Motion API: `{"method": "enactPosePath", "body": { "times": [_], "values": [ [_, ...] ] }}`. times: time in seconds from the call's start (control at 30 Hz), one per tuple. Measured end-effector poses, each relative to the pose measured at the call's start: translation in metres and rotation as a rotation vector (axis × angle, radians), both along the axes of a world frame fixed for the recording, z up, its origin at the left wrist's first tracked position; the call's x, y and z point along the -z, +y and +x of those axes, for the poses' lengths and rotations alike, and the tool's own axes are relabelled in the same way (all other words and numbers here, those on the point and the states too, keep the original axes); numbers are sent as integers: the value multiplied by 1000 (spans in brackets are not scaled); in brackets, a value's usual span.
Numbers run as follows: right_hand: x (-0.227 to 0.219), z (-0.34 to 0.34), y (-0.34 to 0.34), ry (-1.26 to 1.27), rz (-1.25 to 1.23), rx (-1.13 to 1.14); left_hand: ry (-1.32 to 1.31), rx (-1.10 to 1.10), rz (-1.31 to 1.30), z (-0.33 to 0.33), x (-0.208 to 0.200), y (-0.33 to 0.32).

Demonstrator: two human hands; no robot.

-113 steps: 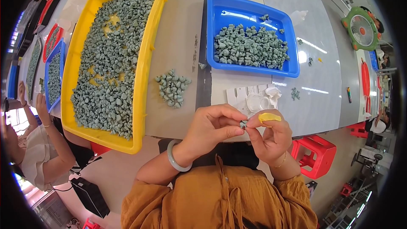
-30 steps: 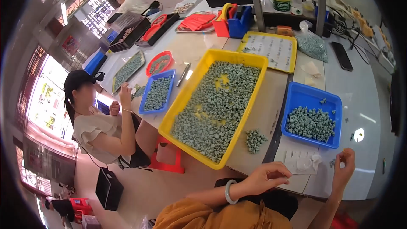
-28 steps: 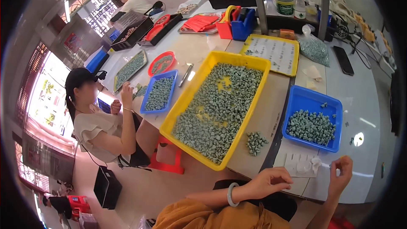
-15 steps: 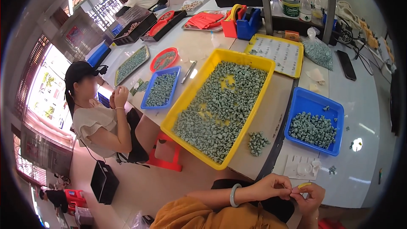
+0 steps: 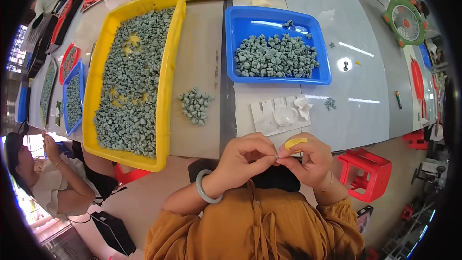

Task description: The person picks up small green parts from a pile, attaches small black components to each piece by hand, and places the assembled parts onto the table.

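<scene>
My left hand (image 5: 243, 160) and my right hand (image 5: 310, 162) meet at the fingertips in front of my body, each closed in a pinch. Between them is a tiny greenish stone (image 5: 276, 157), mostly covered by the fingers. A yellow wrap (image 5: 295, 143) circles a finger of my right hand; a pale bangle (image 5: 202, 188) is on my left wrist. Just beyond the hands, a white slotted card (image 5: 263, 117) lies at the table edge with a small clear round dish (image 5: 286, 116) and crumpled tissue (image 5: 302, 107) on it.
A blue tray (image 5: 230, 43) of grey-green stones stands beyond the card. To the left are a loose stone pile (image 5: 195, 106) and a large yellow tray (image 5: 166, 91) full of stones. Another person (image 5: 62, 173) sits at far left. A red stool (image 5: 368, 171) stands at right.
The view has swung right and downward, so my hands now appear nearer the middle. A green fan and red stool have come into sight. The fingertips stay pinched together.
</scene>
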State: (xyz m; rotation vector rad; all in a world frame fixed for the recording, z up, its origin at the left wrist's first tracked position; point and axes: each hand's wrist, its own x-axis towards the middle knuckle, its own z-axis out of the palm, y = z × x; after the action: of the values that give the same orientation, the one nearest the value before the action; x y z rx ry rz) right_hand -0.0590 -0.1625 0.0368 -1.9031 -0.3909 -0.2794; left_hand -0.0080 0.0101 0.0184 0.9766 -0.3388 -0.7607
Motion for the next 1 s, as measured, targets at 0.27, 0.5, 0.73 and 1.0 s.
{"method": "enactPosePath", "body": {
  "times": [0.27,0.5,0.73,1.0],
  "values": [
    [-3,0,-7,59,-35,182,-189,0,103,2,4,-3],
    [1,27,-39,-179,-416,224,36,-76,52,7,10,-5],
    [0,32,-37,-143,-465,233,6,-100,-15,14,11,-6],
    [-6,35,-35,-153,-542,197,7,-87,-39,18,15,-1]
  ]
}}
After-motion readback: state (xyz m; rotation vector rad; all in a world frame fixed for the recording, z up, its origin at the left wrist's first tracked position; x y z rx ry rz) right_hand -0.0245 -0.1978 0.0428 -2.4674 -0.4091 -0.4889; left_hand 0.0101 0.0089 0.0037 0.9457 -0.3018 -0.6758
